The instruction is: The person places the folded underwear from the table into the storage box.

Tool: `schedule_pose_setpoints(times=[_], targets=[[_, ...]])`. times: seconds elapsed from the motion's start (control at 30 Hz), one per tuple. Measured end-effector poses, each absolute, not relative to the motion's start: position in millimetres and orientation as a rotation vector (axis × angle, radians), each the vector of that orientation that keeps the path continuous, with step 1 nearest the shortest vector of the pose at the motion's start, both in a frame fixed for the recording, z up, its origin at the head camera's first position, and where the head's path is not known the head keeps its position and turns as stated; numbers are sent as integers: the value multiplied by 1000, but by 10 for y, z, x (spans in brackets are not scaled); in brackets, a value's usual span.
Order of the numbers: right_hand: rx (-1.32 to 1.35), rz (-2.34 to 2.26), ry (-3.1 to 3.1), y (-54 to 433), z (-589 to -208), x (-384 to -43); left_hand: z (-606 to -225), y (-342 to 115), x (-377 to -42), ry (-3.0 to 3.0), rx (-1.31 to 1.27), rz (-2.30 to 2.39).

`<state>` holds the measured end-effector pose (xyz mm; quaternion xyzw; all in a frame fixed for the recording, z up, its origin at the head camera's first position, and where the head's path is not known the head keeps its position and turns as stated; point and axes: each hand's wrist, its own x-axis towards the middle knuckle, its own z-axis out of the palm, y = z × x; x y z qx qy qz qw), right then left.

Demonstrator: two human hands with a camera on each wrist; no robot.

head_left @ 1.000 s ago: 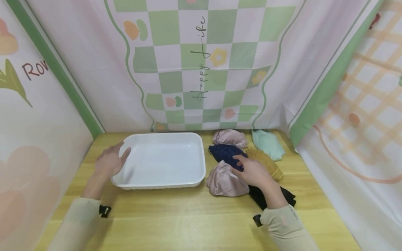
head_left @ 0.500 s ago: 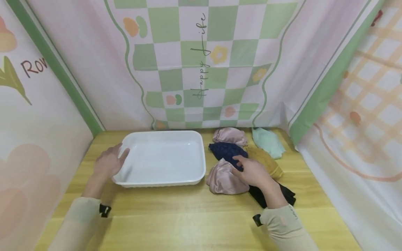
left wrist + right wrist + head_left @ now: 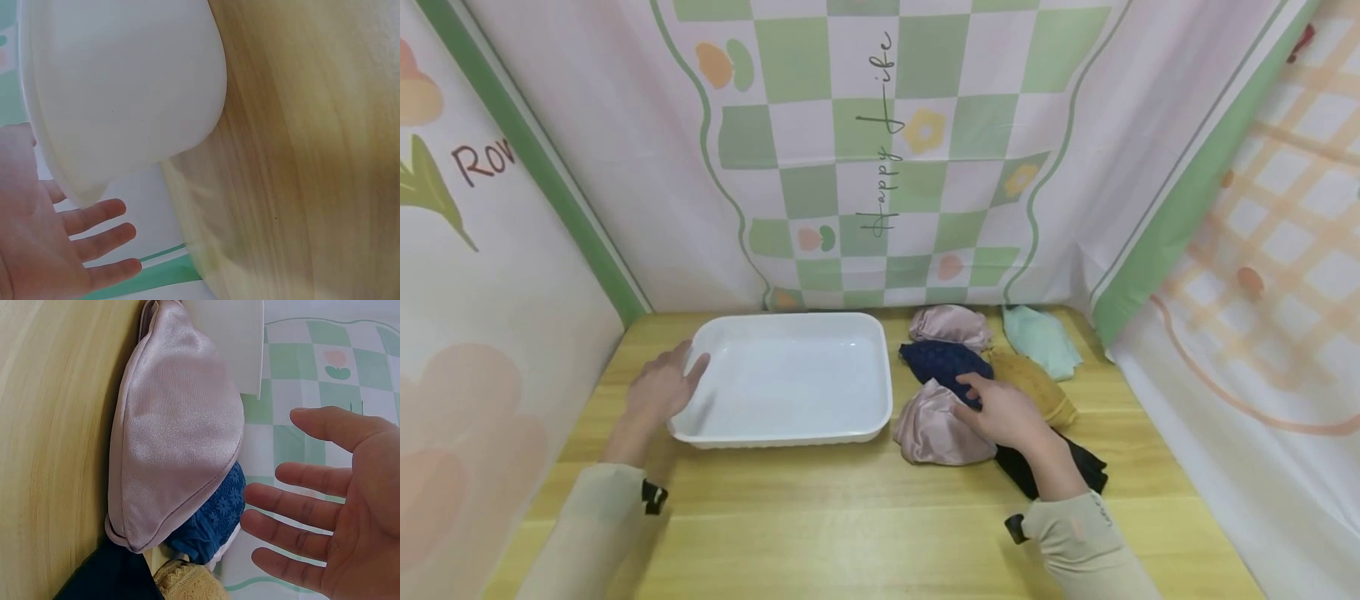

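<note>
My left hand (image 3: 662,387) is at the left rim of a white rectangular tray (image 3: 790,439), thumb to the inner side. In the left wrist view its fingers (image 3: 103,240) stretch out straight beyond the tray wall; I cannot tell whether they touch it. Over the garments hovers my right hand (image 3: 1007,412), fingers spread and loosely bent, holding nothing. Below it lies a cup-shaped pink satin garment (image 3: 181,425) with piped edges. Behind that are a navy lace garment (image 3: 943,360) and a mustard one (image 3: 1030,387). A black garment (image 3: 1086,467) is partly hidden by the right wrist.
A second pink satin garment (image 3: 951,325) and a mint-green cloth (image 3: 1041,342) lie at the back right of the wooden table (image 3: 820,517). A checked curtain (image 3: 917,200) hangs behind the table, with printed cloth walls on both sides.
The head view has tilted up slightly. Both hands stay almost still, and the tray and garments keep their places.
</note>
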<state>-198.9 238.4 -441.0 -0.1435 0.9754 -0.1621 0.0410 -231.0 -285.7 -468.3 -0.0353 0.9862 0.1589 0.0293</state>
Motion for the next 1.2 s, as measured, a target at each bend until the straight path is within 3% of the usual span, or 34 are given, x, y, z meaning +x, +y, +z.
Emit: schedule_pose_setpoints(times=[1.2], targets=[[-391, -521, 2953, 2415, -4491, -1972, -4935, -2910, -2463, 2944, -150, 532]])
